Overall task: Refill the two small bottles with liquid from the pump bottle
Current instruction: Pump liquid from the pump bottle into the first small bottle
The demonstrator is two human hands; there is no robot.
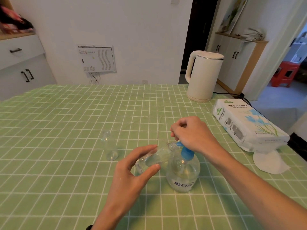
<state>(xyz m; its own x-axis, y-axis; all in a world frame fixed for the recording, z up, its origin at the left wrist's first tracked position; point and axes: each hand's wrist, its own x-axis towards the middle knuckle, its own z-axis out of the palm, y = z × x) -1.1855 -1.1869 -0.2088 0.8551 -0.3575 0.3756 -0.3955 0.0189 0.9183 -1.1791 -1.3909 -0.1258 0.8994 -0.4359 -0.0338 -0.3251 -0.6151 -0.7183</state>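
A clear pump bottle (182,173) with a blue pump head (186,151) stands on the green checked tablecloth (66,163). My left hand (131,173) grips a small clear bottle (154,155), tilted with its open mouth right at the blue nozzle. My right hand (192,133) rests on top of the pump head, fingers curled over it and hiding most of it. A second small clear bottle (109,145) stands upright and uncapped to the left, apart from both hands.
A white electric kettle (202,77) stands at the back right, its cord running off the table. A tissue paper pack (245,123) lies at the right edge with a loose tissue (267,161) in front of it. White cabinets line the walls.
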